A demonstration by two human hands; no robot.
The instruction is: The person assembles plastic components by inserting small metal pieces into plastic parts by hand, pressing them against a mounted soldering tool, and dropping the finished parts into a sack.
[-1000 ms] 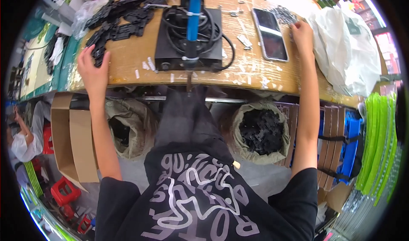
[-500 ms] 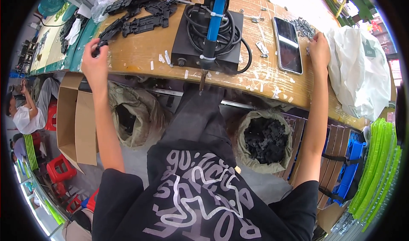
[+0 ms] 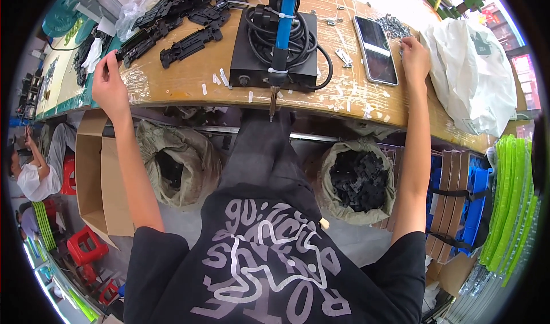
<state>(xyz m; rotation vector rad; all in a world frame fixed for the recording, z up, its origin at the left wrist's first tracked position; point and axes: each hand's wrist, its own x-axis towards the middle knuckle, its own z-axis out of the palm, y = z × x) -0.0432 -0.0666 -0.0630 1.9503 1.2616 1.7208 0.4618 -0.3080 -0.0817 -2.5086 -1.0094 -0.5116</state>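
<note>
The black plastic parts [image 3: 172,20] are lying piled at the surface's [image 3: 189,75] far left. The left hand [image 3: 109,86] is reaching toward them, fingers curled, grasping nothing. The right hand [image 3: 415,60] is resting beside the phone [image 3: 375,49], its fingers' state unclear.

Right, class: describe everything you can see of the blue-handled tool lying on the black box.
The blue-handled tool is a slim pen-shaped wand, blue in the middle and black at both ends. It lies lengthwise across the black box on the wooden bench, its thin metal tip overhanging the bench's near edge. Coiled black cable lies beneath and around it. Neither hand touches it.
</note>
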